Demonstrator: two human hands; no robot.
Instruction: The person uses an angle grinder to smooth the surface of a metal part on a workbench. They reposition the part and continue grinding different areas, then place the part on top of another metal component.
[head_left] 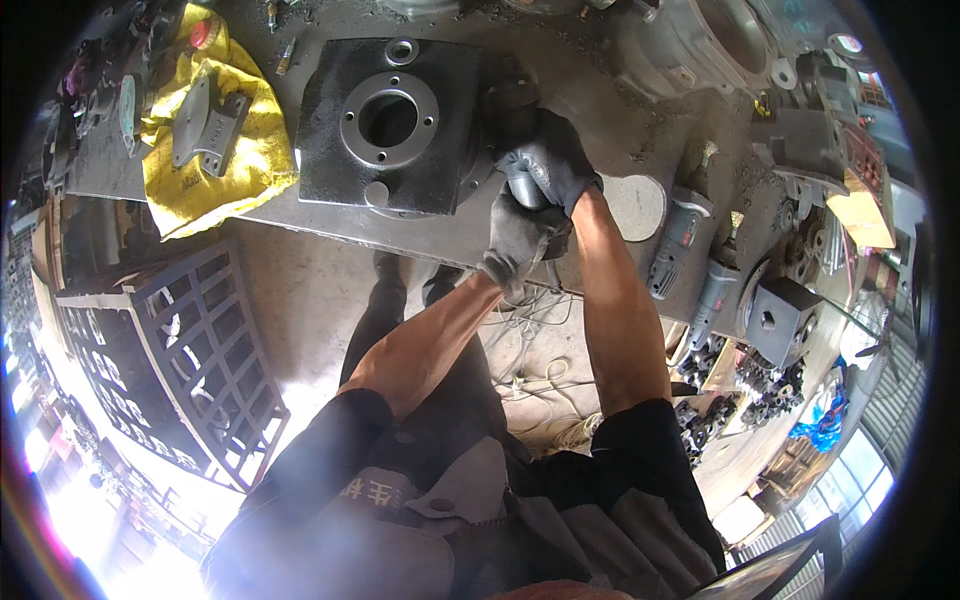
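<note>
Both of my hands, in dark work gloves, are wrapped round an angle grinder (524, 187), mostly hidden by the gloves. My right hand (552, 150) grips it farther forward, near its dark head. Closer to me, my left hand (520, 240) is closed round the rear of the body, and a cord hangs below it. The grinder's head is at the right side of a black metal housing (320, 130); whether it touches cannot be seen. A round flange (425, 118) with a central bore and several small holes is on the housing's upper face.
On the dark workbench (360, 228), a yellow sack (265, 150) bearing metal brackets lies left. Two more grinders (682, 235) lie right, near a round pale disc (636, 207). Large castings (690, 50) stand at the back right. Below are a metal crate (200, 330) and loose cables (545, 375).
</note>
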